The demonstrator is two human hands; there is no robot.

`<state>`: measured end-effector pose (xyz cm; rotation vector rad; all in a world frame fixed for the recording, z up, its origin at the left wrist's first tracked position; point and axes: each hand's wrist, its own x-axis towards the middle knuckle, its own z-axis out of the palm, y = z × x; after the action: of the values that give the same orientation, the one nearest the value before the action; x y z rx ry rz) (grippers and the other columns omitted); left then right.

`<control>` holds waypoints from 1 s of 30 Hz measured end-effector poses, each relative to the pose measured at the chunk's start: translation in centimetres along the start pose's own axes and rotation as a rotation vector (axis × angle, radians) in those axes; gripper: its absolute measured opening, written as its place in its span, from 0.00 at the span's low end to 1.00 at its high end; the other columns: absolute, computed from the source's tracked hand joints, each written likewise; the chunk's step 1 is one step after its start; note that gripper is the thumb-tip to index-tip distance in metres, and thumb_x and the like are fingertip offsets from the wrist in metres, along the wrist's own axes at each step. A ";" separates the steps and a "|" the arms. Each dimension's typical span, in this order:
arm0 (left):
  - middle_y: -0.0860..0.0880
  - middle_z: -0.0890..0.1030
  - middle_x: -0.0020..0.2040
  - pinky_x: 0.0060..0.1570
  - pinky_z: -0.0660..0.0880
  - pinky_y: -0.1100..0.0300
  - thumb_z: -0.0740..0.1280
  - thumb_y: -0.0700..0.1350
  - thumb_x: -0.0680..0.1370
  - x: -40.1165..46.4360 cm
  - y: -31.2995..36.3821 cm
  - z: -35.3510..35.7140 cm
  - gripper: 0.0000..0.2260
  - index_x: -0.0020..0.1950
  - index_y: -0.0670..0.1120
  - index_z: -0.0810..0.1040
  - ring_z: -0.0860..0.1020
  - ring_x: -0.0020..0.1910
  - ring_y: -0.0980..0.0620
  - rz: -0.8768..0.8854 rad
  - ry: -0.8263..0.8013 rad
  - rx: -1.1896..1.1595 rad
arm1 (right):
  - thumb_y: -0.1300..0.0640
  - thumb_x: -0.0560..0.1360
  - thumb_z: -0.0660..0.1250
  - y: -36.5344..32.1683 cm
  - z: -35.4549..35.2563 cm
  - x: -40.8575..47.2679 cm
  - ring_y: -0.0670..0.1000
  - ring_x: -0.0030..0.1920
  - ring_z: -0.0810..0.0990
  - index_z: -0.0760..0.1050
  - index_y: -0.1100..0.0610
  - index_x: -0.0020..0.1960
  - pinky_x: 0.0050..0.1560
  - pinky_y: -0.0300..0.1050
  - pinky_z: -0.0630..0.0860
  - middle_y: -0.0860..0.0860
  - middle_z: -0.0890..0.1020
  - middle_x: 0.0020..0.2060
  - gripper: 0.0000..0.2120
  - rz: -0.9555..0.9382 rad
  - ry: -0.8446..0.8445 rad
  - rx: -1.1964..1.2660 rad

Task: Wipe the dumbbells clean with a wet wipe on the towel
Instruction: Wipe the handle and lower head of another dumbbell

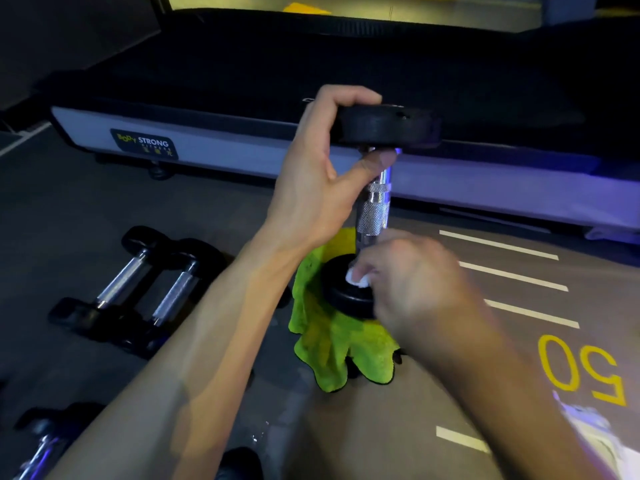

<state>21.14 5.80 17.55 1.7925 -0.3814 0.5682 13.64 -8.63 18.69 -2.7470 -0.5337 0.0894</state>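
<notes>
A black dumbbell (374, 209) with a knurled chrome handle stands upright, its lower head resting on a crumpled lime-green towel (332, 344) on the floor. My left hand (322, 174) grips the upper head, thumb against the handle just under it. My right hand (415, 289) is blurred and presses a small white wet wipe (356, 278) onto the top face of the lower head, beside the handle.
Two more dumbbells (138, 285) lie side by side on the floor at the left, and another dumbbell (41, 441) sits at the bottom left corner. A treadmill base (214, 147) runs across the back. White lines and a yellow "50" (581, 368) mark the floor at right.
</notes>
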 end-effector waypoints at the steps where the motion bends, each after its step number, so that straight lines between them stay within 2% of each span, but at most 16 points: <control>1: 0.47 0.79 0.62 0.68 0.74 0.43 0.77 0.40 0.76 0.0 0.0 0.0 0.20 0.63 0.51 0.73 0.78 0.62 0.46 0.003 -0.002 -0.002 | 0.63 0.76 0.67 -1.2 0.5 0.1 0.54 0.58 0.77 0.81 0.48 0.56 0.50 0.46 0.73 0.46 0.76 0.55 0.13 -0.013 -0.013 -0.070; 3: 0.47 0.79 0.62 0.68 0.74 0.42 0.77 0.40 0.76 0.0 0.1 0.1 0.20 0.63 0.51 0.73 0.78 0.62 0.46 0.018 -0.014 0.000 | 0.64 0.76 0.67 -2.8 1.4 0.4 0.57 0.55 0.74 0.78 0.51 0.53 0.45 0.48 0.69 0.49 0.71 0.52 0.10 -0.040 0.000 -0.124; 5: 0.48 0.79 0.62 0.68 0.73 0.42 0.77 0.40 0.76 0.0 0.1 0.1 0.20 0.63 0.52 0.73 0.78 0.62 0.46 0.021 -0.023 -0.009 | 0.64 0.75 0.67 -1.9 1.8 0.4 0.55 0.48 0.75 0.78 0.51 0.47 0.42 0.46 0.66 0.47 0.70 0.46 0.08 -0.080 0.100 -0.082; 7: 0.48 0.79 0.62 0.69 0.73 0.41 0.77 0.40 0.76 0.0 -0.2 0.0 0.20 0.63 0.52 0.73 0.78 0.63 0.46 0.019 -0.018 -0.019 | 0.64 0.76 0.69 0.7 1.7 -0.3 0.49 0.44 0.78 0.83 0.49 0.47 0.42 0.38 0.69 0.45 0.77 0.44 0.10 -0.068 0.311 0.086; 9: 0.46 0.79 0.62 0.69 0.73 0.40 0.77 0.41 0.76 0.1 -0.5 -0.1 0.20 0.63 0.52 0.73 0.78 0.63 0.46 0.009 -0.007 -0.021 | 0.64 0.76 0.72 2.9 0.8 -1.6 0.43 0.42 0.75 0.86 0.51 0.50 0.46 0.27 0.67 0.45 0.78 0.44 0.10 -0.023 0.552 0.216; 12: 0.43 0.79 0.62 0.69 0.73 0.41 0.77 0.41 0.76 0.4 -0.5 0.1 0.20 0.63 0.52 0.73 0.79 0.62 0.45 -0.006 -0.003 -0.029 | 0.67 0.75 0.74 4.3 0.3 -2.3 0.43 0.43 0.74 0.86 0.56 0.52 0.46 0.28 0.67 0.49 0.77 0.45 0.09 -0.040 0.737 0.233; 14: 0.43 0.79 0.62 0.69 0.74 0.43 0.77 0.41 0.76 0.5 -0.6 0.1 0.20 0.64 0.51 0.74 0.79 0.62 0.46 -0.006 -0.013 -0.026 | 0.66 0.75 0.74 4.1 1.1 -1.6 0.43 0.44 0.74 0.86 0.55 0.53 0.44 0.30 0.66 0.47 0.76 0.45 0.10 -0.113 0.678 0.192; 17: 0.47 0.79 0.60 0.68 0.74 0.43 0.78 0.42 0.77 0.6 -0.8 0.0 0.20 0.64 0.51 0.74 0.78 0.60 0.49 -0.006 -0.015 -0.016 | 0.63 0.76 0.71 3.9 2.8 -0.5 0.50 0.46 0.75 0.86 0.51 0.54 0.47 0.38 0.69 0.46 0.80 0.47 0.11 -0.250 0.424 0.116; 19: 0.48 0.79 0.59 0.67 0.75 0.41 0.78 0.43 0.77 0.6 -0.9 -0.1 0.20 0.64 0.52 0.74 0.78 0.59 0.51 -0.018 -0.006 -0.018 | 0.58 0.77 0.67 4.0 2.7 -0.3 0.52 0.47 0.76 0.86 0.45 0.54 0.49 0.43 0.72 0.41 0.80 0.47 0.12 -0.228 0.288 0.145; 21: 0.49 0.79 0.60 0.66 0.75 0.40 0.78 0.43 0.77 0.5 -0.7 -0.2 0.20 0.64 0.52 0.74 0.78 0.60 0.51 -0.014 -0.003 -0.017 | 0.55 0.78 0.66 4.1 1.8 0.1 0.47 0.46 0.78 0.86 0.42 0.53 0.47 0.43 0.72 0.37 0.79 0.44 0.12 -0.154 0.158 0.205; 23: 0.49 0.79 0.61 0.68 0.74 0.40 0.78 0.43 0.76 0.5 -0.6 0.0 0.20 0.63 0.52 0.74 0.78 0.62 0.49 0.002 -0.011 -0.012 | 0.57 0.78 0.69 4.0 1.3 0.8 0.41 0.42 0.75 0.86 0.41 0.53 0.45 0.37 0.68 0.35 0.76 0.39 0.12 -0.133 0.071 0.173; 25: 0.49 0.79 0.61 0.69 0.73 0.40 0.78 0.42 0.76 0.5 -0.6 0.1 0.20 0.63 0.52 0.74 0.78 0.63 0.47 0.013 -0.012 -0.014 | 0.58 0.76 0.71 3.5 1.4 1.1 0.45 0.44 0.79 0.86 0.42 0.51 0.45 0.39 0.70 0.37 0.79 0.41 0.12 -0.132 0.119 0.113; 27: 0.48 0.80 0.62 0.68 0.73 0.40 0.78 0.41 0.76 0.3 -0.7 0.1 0.20 0.63 0.52 0.74 0.78 0.62 0.47 0.006 0.013 -0.027 | 0.60 0.75 0.72 3.2 1.6 1.1 0.49 0.45 0.82 0.86 0.45 0.50 0.44 0.43 0.73 0.39 0.81 0.42 0.11 -0.175 0.281 0.156; 29: 0.46 0.79 0.62 0.68 0.74 0.40 0.78 0.41 0.76 0.2 -0.7 -0.1 0.20 0.63 0.52 0.75 0.79 0.62 0.47 -0.011 0.035 -0.038 | 0.61 0.76 0.71 3.3 1.7 1.2 0.48 0.45 0.81 0.86 0.48 0.51 0.43 0.42 0.72 0.39 0.79 0.43 0.10 -0.227 0.443 0.242; 30: 0.46 0.79 0.63 0.67 0.75 0.39 0.78 0.41 0.76 0.1 -0.8 -0.1 0.20 0.64 0.52 0.75 0.79 0.63 0.47 -0.019 0.036 -0.044 | 0.62 0.78 0.70 3.5 1.7 1.4 0.48 0.45 0.80 0.86 0.50 0.52 0.44 0.43 0.73 0.42 0.79 0.46 0.10 -0.245 0.518 0.263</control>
<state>21.63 6.16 17.01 1.7397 -0.3487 0.5740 15.92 -10.59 15.89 -2.2989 -0.6445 -0.5535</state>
